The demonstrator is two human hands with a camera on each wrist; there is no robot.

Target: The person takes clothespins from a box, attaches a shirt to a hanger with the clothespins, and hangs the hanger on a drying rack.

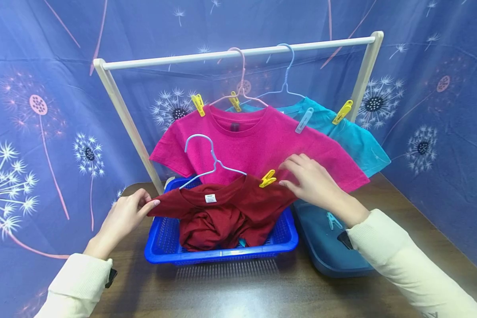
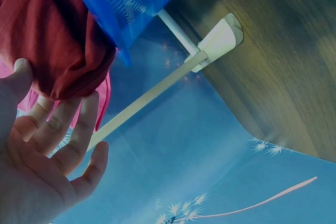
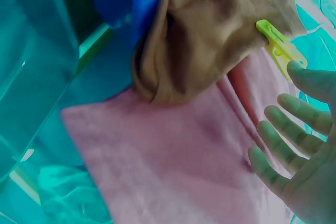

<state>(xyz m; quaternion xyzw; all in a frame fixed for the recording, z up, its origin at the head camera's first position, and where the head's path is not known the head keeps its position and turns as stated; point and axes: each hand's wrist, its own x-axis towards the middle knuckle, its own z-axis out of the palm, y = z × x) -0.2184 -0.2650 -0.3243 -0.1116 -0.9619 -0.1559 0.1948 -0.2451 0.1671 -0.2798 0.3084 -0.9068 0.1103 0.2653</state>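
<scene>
My left hand (image 1: 124, 216) pinches the left sleeve end of a dark red T-shirt (image 1: 258, 207); the left wrist view shows thumb and fingers on either side of the red cloth (image 2: 58, 40). A light blue hanger (image 1: 216, 161) sits in its neck, hook upward. On the shirt's right shoulder a yellow clothespin (image 1: 268, 178) is clipped. Just beside that pin is my right hand (image 1: 310, 179), fingers spread and loosely bent, holding nothing. In the right wrist view the thumb is at the end of the yellow pin (image 3: 282, 50). The shirt's lower part lies bunched in a blue basket (image 1: 222, 255).
Behind, a pink T-shirt (image 1: 238, 145) and a teal T-shirt (image 1: 351, 141) hang from a rack bar (image 1: 151, 62) on hangers, with clothespins at their shoulders. A dark blue bin (image 1: 322, 260) stands right of the basket, a light blue clothespin (image 1: 334, 221) on it.
</scene>
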